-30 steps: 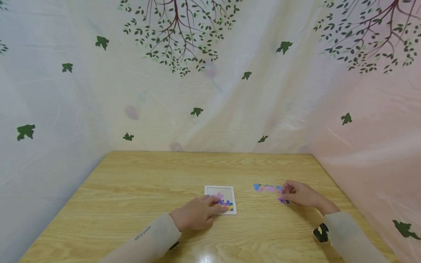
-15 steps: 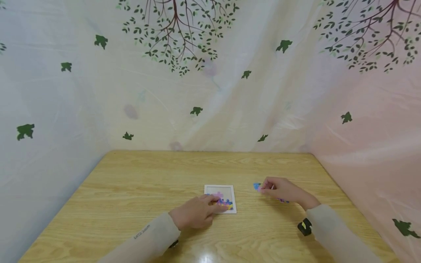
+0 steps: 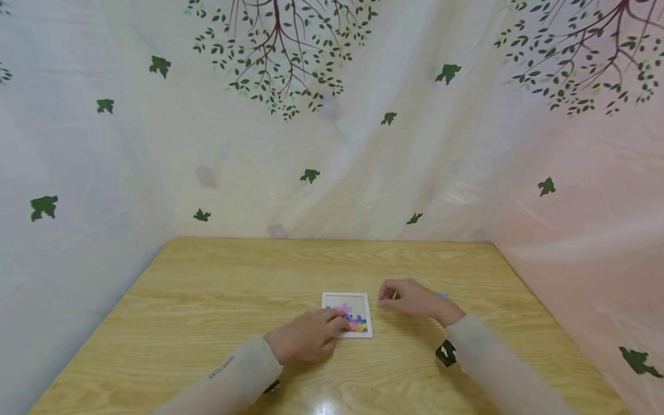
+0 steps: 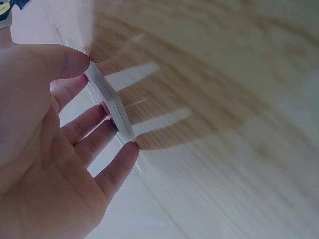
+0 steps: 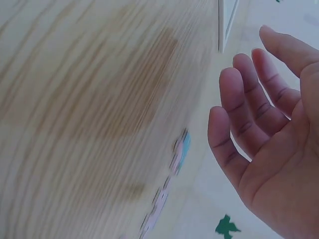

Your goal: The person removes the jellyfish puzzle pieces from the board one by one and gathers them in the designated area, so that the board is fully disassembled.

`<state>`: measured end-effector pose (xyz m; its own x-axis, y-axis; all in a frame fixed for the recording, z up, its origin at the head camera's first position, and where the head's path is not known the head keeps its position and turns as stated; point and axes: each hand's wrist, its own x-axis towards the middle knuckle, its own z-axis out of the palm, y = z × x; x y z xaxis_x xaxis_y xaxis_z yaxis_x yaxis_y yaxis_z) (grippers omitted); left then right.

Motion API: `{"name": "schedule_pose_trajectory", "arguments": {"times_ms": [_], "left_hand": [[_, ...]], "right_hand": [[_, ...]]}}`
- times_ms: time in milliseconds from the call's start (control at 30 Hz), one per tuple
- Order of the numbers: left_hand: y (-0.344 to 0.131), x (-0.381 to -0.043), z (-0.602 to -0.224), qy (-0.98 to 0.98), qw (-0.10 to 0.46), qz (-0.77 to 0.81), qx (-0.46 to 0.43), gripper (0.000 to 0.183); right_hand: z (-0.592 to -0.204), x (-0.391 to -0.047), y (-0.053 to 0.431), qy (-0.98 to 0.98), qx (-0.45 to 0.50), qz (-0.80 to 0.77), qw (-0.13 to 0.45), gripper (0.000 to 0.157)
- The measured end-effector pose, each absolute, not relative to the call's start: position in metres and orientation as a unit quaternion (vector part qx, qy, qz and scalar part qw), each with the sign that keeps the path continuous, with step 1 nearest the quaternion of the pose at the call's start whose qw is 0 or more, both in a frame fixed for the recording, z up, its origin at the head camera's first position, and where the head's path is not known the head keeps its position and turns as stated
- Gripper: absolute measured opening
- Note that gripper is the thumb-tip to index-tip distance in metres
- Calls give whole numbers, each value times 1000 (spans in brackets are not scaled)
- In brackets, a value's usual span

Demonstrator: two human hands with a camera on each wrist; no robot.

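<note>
While your left hand (image 3: 306, 335) rests with relaxed fingers on the white puzzle frame (image 3: 368, 315), low centre in the head view, your right hand (image 3: 407, 297) hangs just right of it, fingers loosely curved and thumb tip apart. Colourful pieces (image 3: 359, 324) cover the frame's near part; a pink-and-blue piece (image 5: 182, 153) lies on the table (image 5: 65, 164), lower centre in the right wrist view.

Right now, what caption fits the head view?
Left hand touching a white square jigsaw frame, right hand hovering beside it.
</note>
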<state>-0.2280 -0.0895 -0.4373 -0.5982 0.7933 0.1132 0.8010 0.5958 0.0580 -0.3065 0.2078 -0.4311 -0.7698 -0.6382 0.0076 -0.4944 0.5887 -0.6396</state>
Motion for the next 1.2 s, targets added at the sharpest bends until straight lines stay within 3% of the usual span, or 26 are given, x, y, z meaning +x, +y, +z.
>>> {"name": "schedule_pose_trajectory", "arguments": {"times_ms": [267,767,1200], "left_hand": [[-93,-228,-437,-898,4,-43,-437,38],[-99,-228,-433,-892,8,-38,-451,47],[-101,-226,-431,-900,-2,-21,-435,50]], "right_hand": [[-435,-307,177,875,-336,-325,123,10],[-441,-300,147,893,-344,-264,126,47],[-443,-299,146,896,-335,-261,128,45]]}}
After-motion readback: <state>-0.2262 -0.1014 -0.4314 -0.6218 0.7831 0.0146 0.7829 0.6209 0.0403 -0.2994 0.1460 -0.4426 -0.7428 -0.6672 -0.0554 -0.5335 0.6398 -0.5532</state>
